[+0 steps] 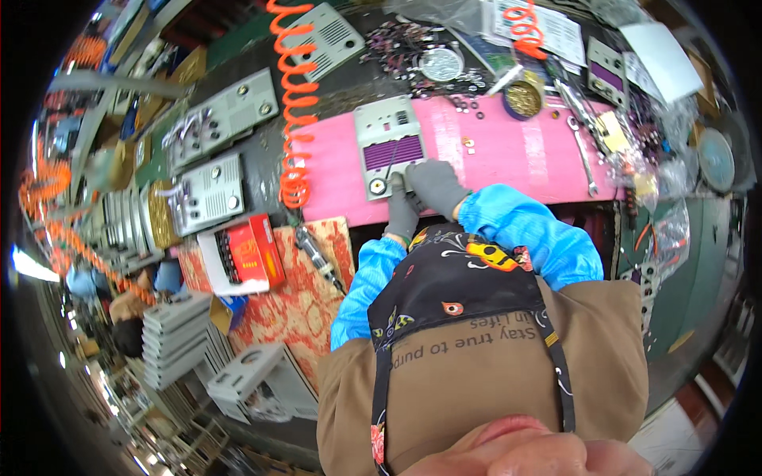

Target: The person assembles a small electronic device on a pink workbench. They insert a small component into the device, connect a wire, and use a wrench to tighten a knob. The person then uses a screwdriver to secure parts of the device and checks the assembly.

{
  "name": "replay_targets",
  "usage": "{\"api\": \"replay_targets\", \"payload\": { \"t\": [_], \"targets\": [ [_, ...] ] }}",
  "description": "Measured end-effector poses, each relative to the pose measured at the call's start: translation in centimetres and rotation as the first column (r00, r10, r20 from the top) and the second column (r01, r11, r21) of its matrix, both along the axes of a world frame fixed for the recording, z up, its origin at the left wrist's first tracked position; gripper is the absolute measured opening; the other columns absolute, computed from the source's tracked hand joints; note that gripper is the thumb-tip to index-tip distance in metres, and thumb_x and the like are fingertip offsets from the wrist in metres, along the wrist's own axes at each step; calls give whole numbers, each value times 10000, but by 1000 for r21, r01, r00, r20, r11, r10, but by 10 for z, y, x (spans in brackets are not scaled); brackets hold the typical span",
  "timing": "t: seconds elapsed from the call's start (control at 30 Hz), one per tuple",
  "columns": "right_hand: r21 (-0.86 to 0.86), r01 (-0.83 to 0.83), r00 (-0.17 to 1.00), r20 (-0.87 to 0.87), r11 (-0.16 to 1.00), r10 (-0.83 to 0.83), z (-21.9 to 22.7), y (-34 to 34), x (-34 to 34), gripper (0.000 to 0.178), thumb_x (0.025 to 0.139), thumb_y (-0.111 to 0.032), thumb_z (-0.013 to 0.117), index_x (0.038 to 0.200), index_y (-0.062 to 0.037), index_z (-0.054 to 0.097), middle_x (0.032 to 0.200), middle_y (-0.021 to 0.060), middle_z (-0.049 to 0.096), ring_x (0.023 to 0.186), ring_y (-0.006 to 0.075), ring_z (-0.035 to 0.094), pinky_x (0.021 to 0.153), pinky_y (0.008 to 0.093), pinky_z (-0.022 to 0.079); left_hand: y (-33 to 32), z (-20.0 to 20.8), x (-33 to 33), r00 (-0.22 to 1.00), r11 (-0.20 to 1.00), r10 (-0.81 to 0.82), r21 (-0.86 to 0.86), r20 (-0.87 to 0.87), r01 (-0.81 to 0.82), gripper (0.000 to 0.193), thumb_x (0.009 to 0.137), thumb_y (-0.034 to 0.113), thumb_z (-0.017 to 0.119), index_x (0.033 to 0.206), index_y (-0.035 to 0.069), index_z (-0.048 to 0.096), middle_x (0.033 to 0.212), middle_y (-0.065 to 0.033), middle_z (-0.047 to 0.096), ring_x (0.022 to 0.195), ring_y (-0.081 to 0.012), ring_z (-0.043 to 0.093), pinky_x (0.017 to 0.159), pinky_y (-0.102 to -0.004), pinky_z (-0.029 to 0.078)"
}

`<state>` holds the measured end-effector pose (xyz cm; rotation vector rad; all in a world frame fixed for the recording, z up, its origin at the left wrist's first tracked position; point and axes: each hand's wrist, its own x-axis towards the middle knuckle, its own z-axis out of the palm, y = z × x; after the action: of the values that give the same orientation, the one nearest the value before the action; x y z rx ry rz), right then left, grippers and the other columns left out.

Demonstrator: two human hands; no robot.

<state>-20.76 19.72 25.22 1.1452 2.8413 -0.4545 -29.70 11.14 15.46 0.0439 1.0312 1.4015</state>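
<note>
A light grey metal panel (371,119) with a purple slatted window (393,153) and a round black-and-white knob (377,186) lies on the pink mat (329,151). My left hand (403,210), in a grey glove, is at the panel's near right corner, fingertips beside the knob and closed together. Just to its right, my right hand (436,187), gloved too, has its fingers bent in against the left one at the panel's edge. What sits between the fingers of both hands is hidden. A thin dark line crosses the purple window near the fingertips.
Orange coiled hoses (295,103) hang left of the mat. Small dark parts (401,51), a tin of brass pieces (524,99) and a wrench (583,155) lie around it. More panels (226,115), a red box (254,254) and a power screwdriver (319,258) are to the left.
</note>
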Motion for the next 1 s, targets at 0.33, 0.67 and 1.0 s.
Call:
{"api": "replay_targets", "payload": {
  "t": [0.33, 0.67, 1.0],
  "targets": [
    [-187, 775, 540, -302, 604, -786, -30, 59, 242, 436, 887, -220, 616, 1311, -139, 554, 1138, 147, 663, 996, 343, 653, 875, 452, 514, -40, 85, -26, 872, 875, -411, -384, -266, 295, 630, 1003, 472, 468, 1327, -68, 472, 1155, -245, 615, 1010, -315, 652, 868, -401, 540],
    [155, 917, 328, 235, 368, -915, -79, 94, 370, 279, 858, -234, 585, 1088, -78, 575, 1047, 201, 671, 922, 412, 648, 814, 512, 514, 18, 43, -92, 652, 950, -213, -310, -728, -35, 529, 915, 345, 625, 1228, -79, 580, 1100, -154, 675, 928, -223, 633, 828, -343, 493],
    [-800, 345, 445, -320, 490, -836, -6, 6, 295, 165, 892, -92, 539, 1041, -57, 600, 747, 30, 565, 679, 104, 508, 602, 273, 443, 20, 31, -81, 694, 932, -315, -347, -647, 100, 463, 959, 368, 565, 1121, -63, 614, 961, -142, 668, 859, -208, 614, 763, -362, 481]
  ]
}}
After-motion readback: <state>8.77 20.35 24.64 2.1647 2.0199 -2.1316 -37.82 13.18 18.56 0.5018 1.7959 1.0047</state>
